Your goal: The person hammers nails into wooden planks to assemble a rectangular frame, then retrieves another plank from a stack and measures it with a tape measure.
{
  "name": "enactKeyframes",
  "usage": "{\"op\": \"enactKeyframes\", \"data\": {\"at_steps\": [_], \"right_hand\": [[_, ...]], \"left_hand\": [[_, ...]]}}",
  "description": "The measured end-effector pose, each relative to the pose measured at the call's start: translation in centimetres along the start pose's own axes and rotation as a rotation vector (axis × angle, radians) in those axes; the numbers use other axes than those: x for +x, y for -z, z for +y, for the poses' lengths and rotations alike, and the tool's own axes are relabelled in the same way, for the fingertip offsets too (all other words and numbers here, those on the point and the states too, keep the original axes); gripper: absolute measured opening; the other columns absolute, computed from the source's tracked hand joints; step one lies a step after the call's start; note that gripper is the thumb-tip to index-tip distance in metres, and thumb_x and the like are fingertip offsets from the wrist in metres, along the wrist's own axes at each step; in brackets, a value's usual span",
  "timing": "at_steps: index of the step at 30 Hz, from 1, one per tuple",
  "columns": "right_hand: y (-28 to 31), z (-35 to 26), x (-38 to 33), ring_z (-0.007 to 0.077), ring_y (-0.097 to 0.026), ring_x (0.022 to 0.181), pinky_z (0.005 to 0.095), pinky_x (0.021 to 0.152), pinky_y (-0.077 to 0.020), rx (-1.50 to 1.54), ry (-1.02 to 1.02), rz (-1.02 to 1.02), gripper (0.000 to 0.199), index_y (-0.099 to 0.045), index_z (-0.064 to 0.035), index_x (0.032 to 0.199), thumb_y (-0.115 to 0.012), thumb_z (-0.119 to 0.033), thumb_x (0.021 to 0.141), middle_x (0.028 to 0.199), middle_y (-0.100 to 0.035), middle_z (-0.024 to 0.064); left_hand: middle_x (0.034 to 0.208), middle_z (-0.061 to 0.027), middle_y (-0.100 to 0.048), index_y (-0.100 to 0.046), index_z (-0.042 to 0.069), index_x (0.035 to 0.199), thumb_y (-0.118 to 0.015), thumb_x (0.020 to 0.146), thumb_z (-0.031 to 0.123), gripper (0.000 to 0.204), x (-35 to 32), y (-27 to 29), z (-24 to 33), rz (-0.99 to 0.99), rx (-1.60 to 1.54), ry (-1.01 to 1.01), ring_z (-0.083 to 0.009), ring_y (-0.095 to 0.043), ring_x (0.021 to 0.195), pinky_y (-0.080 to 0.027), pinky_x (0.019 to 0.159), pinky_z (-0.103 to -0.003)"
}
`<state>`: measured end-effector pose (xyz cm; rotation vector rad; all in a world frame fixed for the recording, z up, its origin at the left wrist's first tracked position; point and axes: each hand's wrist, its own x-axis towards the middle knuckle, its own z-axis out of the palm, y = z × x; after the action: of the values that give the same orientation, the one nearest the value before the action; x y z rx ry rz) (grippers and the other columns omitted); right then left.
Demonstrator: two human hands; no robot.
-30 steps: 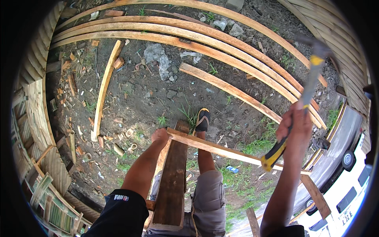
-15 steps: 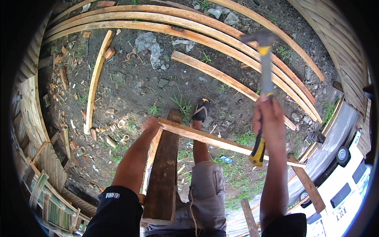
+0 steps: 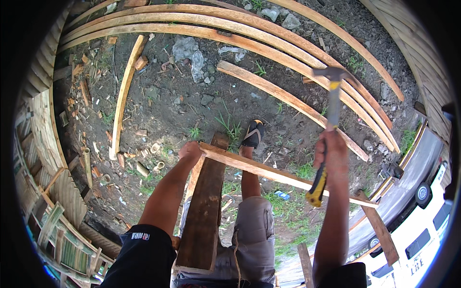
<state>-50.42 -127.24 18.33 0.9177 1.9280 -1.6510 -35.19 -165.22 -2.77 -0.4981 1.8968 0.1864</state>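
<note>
Hammer gripped in right hand, fist closed round the yellow and black handle, steel head raised up and away over the ground. Left hand closed over the near end of a thin wooden strip, pinning that end down. Strip lying across the top of a dark plank, running from the left hand out to the right and under the right forearm. Plank stretching from the lap out toward the foot. Sandalled foot planted on bare dirt just beyond the strip, leg in grey shorts below. Hands well apart, one at each side of the strip. Several long curved boards stacked side by side along the far ground, one shorter board nearer, a pale plank lying off to the left. Wood scraps scattered in the dirt near the left hand. White vehicle at lower right.
</note>
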Motion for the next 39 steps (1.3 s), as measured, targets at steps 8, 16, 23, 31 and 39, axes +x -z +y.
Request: {"op": "enactKeyframes", "data": {"at_steps": [8, 16, 23, 31, 39], "right_hand": [[-13.7, 6.0, -3.5, 0.0289, -0.049, 0.087, 0.037, 0.076, -0.0373, -0.408, 0.185, 0.201, 0.035, -0.051, -0.0017, 0.112, -0.049, -0.033, 0.097, 0.091, -0.052, 0.0181], [0.3, 0.8, -2.5, 0.0079, -0.051, 0.046, 0.0234, 0.04, -0.0385, -0.315, 0.044, -0.027, 0.038, -0.05, -0.0102, 0.085, -0.053, -0.045, 0.099, 0.057, -0.049, -0.0013], [-9.8, -3.2, 0.4, 0.0098, -0.047, 0.051, 0.022, 0.046, -0.0396, 0.22, 0.494, 0.358, 0.031, -0.049, -0.0072, 0.093, -0.046, -0.036, 0.102, 0.068, -0.051, 0.0032], [-4.8, 0.5, -1.0, 0.008, -0.042, 0.045, 0.0232, 0.041, -0.0354, -0.343, -0.167, -0.133, 0.027, -0.05, -0.0087, 0.092, -0.048, -0.034, 0.101, 0.064, -0.047, -0.0019], [-12.3, -4.5, -2.4, 0.0198, -0.043, 0.069, 0.0299, 0.061, -0.0341, 0.029, 0.379, 0.37, 0.03, -0.049, -0.0042, 0.101, -0.048, -0.034, 0.099, 0.079, -0.048, 0.0097]], "left_hand": [[0.113, -0.0133, -0.069, -0.07, 0.01, 0.109, -0.081, 0.074, 0.041, 0.048, -0.1, 0.4, 0.1, -0.011, -0.001, -0.048, -0.032, -0.065, 0.11, -0.053, 0.091, -0.043], [0.12, -0.0142, -0.067, -0.071, 0.01, 0.111, -0.082, 0.073, 0.044, 0.052, -0.2, 0.2, 0.1, -0.009, -0.017, 0.012, -0.031, -0.063, 0.115, -0.053, 0.091, -0.043], [0.119, -0.0145, -0.067, -0.07, 0.012, 0.112, -0.081, 0.074, 0.041, 0.049, 0.6, 0.0, -0.5, -0.017, 0.023, -0.077, -0.0326, -0.064, 0.112, -0.052, 0.092, -0.042], [0.116, -0.0162, -0.068, -0.072, 0.009, 0.109, -0.079, 0.077, 0.039, 0.044, -0.6, 0.0, 0.0, 0.013, -0.044, -0.03, -0.0326, -0.065, 0.11, -0.053, 0.093, -0.042], [0.115, -0.0171, -0.069, -0.073, 0.007, 0.104, -0.079, 0.078, 0.038, 0.041, 1.2, -0.5, -0.6, 0.042, 0.052, -0.118, -0.0335, -0.067, 0.107, -0.054, 0.09, -0.041]]}}
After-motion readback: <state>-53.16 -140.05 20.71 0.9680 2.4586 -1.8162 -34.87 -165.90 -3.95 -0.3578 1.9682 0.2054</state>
